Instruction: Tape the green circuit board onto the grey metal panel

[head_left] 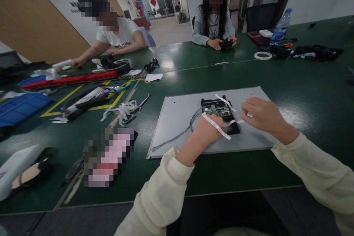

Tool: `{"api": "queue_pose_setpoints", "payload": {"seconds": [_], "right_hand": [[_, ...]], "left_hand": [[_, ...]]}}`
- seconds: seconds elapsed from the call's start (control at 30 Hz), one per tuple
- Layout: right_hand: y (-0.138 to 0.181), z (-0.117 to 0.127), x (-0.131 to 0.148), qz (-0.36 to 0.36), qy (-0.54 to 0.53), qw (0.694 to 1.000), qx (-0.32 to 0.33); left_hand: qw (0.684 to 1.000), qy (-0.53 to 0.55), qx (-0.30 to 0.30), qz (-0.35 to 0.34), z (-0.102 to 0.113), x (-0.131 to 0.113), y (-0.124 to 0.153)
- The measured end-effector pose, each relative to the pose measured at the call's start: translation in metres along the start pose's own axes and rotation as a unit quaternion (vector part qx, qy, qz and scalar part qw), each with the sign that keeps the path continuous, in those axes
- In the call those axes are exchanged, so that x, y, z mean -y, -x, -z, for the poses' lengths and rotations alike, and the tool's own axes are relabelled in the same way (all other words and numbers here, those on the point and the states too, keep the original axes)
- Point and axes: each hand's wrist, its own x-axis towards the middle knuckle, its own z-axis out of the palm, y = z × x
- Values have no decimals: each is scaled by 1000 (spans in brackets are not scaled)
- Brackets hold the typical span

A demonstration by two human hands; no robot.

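Note:
A black plastic frame with a green circuit board (218, 111) lies on a grey-white panel (177, 118). My left hand (208, 129) is closed over the board's near left side, and its fingertips are hidden. Across the back of that hand runs a white tape strip with dark marks (217, 127). My right hand (261, 114) is closed just right of the frame. Another white tape strip (238, 121) stretches from the frame's right side to its fingers. One more tape piece (226, 102) crosses the frame's far corner. A grey cable (177, 135) curls out leftward from the board.
Left of the panel lie a crumpled pile of white strips (125, 112), a blurred pink phone-like item (113, 156) and a blue basket (24, 108). Across the green table (190, 77) sit two people. A water bottle (281, 27) and tape roll (263, 55) stand far right.

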Motion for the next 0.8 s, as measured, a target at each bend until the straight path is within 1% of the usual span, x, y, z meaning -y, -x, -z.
{"api": "queue_pose_setpoints", "payload": {"seconds": [0.07, 0.13, 0.2, 0.27, 0.4, 0.5, 0.6, 0.7, 0.8], "right_hand": [[3, 2, 5, 72, -47, 994, -70], [5, 3, 12, 162, -98, 974, -127], [6, 2, 19, 227, -121, 952, -165], [5, 0, 27, 256, -116, 942, -185], [2, -2, 39, 269, -112, 936, -198], [0, 0, 45, 268, -142, 930, -208], [-1, -1, 47, 260, -168, 924, -223], [0, -3, 45, 229, -192, 922, -246], [1, -5, 39, 155, -203, 926, -278]], "left_hand": [[1000, 6, -14, 14, 2, 2, 0], [999, 19, -37, 35, 4, 7, -1], [996, 36, -58, 52, 7, 13, -1], [994, 52, -69, 62, 8, 18, -1], [994, 68, -68, 58, 6, 20, 0], [994, 71, -60, 52, 4, 18, -1], [994, 66, -64, 59, 2, 15, -1], [993, 54, -71, 77, 0, 17, -2], [990, 27, -75, 119, 1, 26, -3]]}}
